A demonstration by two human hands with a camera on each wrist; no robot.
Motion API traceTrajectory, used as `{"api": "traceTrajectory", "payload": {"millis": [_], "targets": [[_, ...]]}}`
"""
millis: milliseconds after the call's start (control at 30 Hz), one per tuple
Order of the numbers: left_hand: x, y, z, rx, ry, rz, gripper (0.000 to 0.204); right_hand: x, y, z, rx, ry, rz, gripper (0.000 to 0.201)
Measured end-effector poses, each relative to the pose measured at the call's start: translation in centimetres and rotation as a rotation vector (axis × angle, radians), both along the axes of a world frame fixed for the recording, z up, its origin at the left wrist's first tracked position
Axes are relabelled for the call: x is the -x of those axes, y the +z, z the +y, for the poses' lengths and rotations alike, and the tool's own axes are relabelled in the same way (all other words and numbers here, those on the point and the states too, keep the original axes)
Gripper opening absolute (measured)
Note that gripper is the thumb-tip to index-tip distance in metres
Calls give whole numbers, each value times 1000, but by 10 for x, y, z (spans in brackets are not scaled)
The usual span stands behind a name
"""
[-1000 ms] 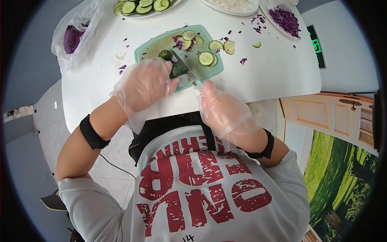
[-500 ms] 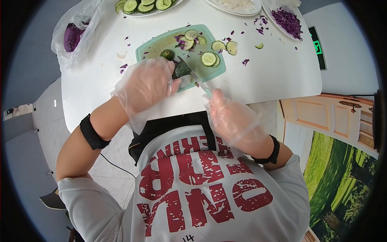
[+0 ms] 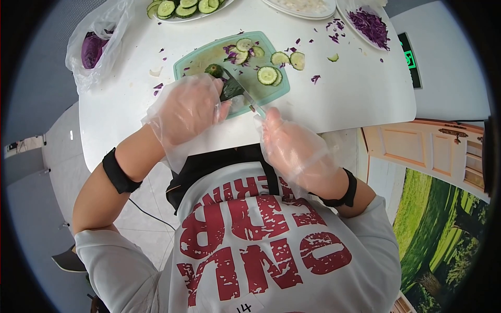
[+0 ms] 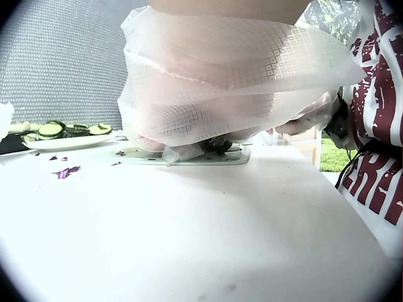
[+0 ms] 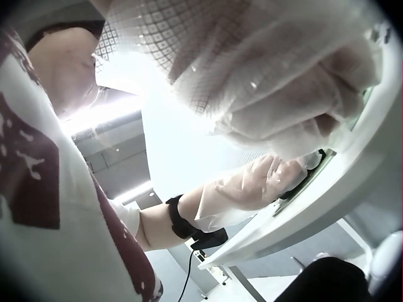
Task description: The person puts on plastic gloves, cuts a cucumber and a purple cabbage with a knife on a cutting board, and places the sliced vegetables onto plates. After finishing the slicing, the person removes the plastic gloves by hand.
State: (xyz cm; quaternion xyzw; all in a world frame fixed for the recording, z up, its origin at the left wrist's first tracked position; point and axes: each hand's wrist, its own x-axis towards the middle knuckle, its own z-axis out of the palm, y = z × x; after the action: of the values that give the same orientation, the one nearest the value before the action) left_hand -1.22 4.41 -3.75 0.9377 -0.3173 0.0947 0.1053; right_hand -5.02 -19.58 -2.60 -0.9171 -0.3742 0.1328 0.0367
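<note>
In a clear plastic glove, my left hand (image 3: 185, 107) grips a dark green cucumber (image 3: 231, 90) on the pale green cutting board (image 3: 266, 95). Part of the cucumber is hidden under the fingers. My right hand (image 3: 295, 146), also gloved, holds a kitchen knife (image 3: 243, 91) by its light green handle. The blade slants across the cucumber's right side, tip pointing away from me. A rounded cucumber end (image 3: 213, 70) lies just beyond the left fingers. Cut cucumber slices (image 3: 266, 76) and purple cabbage shreds are scattered on the board. In the left wrist view, the glove (image 4: 208, 88) covers most of the cucumber.
Along the far edge stand a plate of cucumber slices (image 3: 186, 10), a plate of whitish pieces (image 3: 300, 6) and a plate of shredded purple cabbage (image 3: 368, 28). A plastic bag (image 3: 115, 31) with purple cabbage (image 3: 94, 49) lies far left. Two slices (image 3: 297, 61) overhang the table beside the board.
My right hand drew the knife back toward me and to the right, then pushed it forward again to the cucumber. The left hand keeps its hold on the cucumber.
</note>
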Motion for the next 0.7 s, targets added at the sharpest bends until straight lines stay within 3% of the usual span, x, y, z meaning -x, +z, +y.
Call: {"api": "traceTrajectory", "payload": {"millis": [67, 133, 233, 267, 333, 467, 533, 700], "targets": [[0, 0, 0, 10, -5, -15, 28, -4, -1, 4, 10, 5, 17, 17], [0, 0, 1, 22, -10, -8, 28, -6, -3, 9, -130, -227, 236, 20], [0, 2, 0, 21, -8, 11, 28, -8, 15, 15, -132, -324, 305, 21], [0, 3, 0, 9, -2, 24, 28, -8, 14, 14, -132, -324, 305, 21], [0, 1, 1, 26, -14, 1, 27, -7, 8, 9, 66, -87, 208, 17], [0, 0, 1, 30, -19, -14, 28, -1, -1, 0, -156, -109, 213, 17], [0, 1, 1, 25, -20, -13, 28, 5, 10, 0, -325, -283, 189, 17], [0, 0, 1, 31, -20, -8, 29, 7, 13, -6, -310, -269, 211, 17]]}}
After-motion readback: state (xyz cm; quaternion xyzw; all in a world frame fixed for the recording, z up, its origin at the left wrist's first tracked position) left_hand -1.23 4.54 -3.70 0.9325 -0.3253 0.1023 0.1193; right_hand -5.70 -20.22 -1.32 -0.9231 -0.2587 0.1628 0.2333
